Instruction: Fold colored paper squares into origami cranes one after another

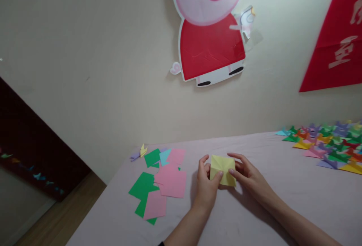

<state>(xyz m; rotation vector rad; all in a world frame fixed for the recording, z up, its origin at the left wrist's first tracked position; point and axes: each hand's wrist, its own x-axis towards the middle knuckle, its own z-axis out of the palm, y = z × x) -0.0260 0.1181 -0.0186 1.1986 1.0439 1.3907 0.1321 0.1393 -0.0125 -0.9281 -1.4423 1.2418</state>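
Note:
A small yellow square of origami paper (223, 166) with crease lines is held up just above the cloth-covered table. My left hand (206, 178) pinches its left side, the thumb lying on the lower front face and the fingers behind. On the right edge, my right hand (247, 172) grips it with the thumb in front; the index finger stretches above the top right corner. Whether the sheet has several layers I cannot tell.
Loose pink paper squares (174, 183) and green paper squares (143, 185) lie to the left, with folded paper pieces (143, 150) behind them. Many colourful folded paper figures (335, 144) stand at the right. A wall (121, 68) with a cartoon pig cutout (212, 49) rises behind the table (254, 223).

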